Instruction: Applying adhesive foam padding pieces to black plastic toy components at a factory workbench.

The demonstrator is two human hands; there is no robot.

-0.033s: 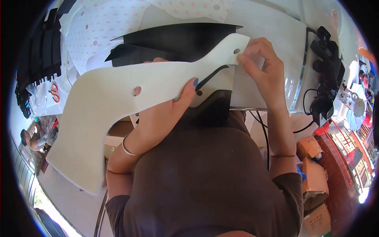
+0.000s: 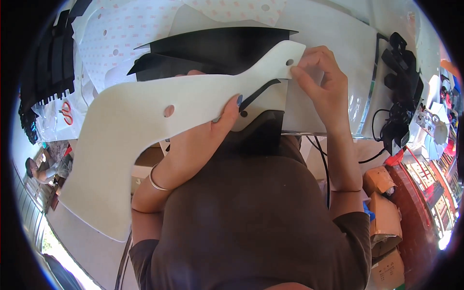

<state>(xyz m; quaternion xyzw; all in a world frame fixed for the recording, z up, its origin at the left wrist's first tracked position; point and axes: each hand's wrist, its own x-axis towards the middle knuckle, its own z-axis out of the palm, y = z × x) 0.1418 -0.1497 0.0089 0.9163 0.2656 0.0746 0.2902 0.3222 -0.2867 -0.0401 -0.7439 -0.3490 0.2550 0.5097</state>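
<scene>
A large, curved white felt-like sheet [image 2: 116, 121] with round holes hangs over the near left side of the table. My left hand [image 2: 208, 130] grips its middle, thumb on top and the other fingers mostly hidden behind. At the narrow far right end, my right hand [image 2: 319, 72] pinches the edge beside a small hole, thumb against fingertips. Beneath the sheet lies a black curved plastic panel [image 2: 217, 46] with pointed ends. Another dark piece [image 2: 263, 130] and a pale piece with a hole [image 2: 266, 99] show below the narrow end, partly covered.
White backing sheets with a pale red print [image 2: 130, 29] cover the far left of the table [image 2: 333, 29]. Red-handled scissors [image 2: 66, 113] lie near stacked black parts [image 2: 60, 58] at the left. More black parts [image 2: 398, 92] and a cable sit at the right. Cardboard boxes [image 2: 386, 217] stand below.
The loose lower left end of the white sheet has swung slightly right and down. Both hands keep their hold in nearly the same place.
</scene>
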